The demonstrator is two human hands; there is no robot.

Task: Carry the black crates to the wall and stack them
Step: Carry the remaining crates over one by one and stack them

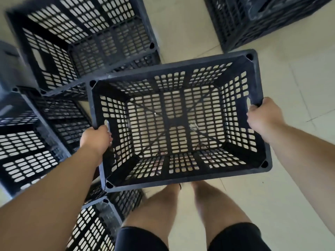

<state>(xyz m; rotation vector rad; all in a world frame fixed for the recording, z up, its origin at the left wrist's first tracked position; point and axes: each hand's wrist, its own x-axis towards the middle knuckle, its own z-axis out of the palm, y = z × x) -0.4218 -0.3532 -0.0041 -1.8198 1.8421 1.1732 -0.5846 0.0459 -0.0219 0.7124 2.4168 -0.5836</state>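
The black crate (174, 122) is held aloft at its end handles, gripped by the left hand (97, 140) and right hand (261, 115); carrying is judged underway, with level lowering onto a stack needed next.

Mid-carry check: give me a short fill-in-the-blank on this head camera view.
1. The left hand and right hand each grip the held crate by a ____ slot.
2. Most other crates sit on the person's ____ side.
3. The shorts are ____.
Missing words: handle; left; black.
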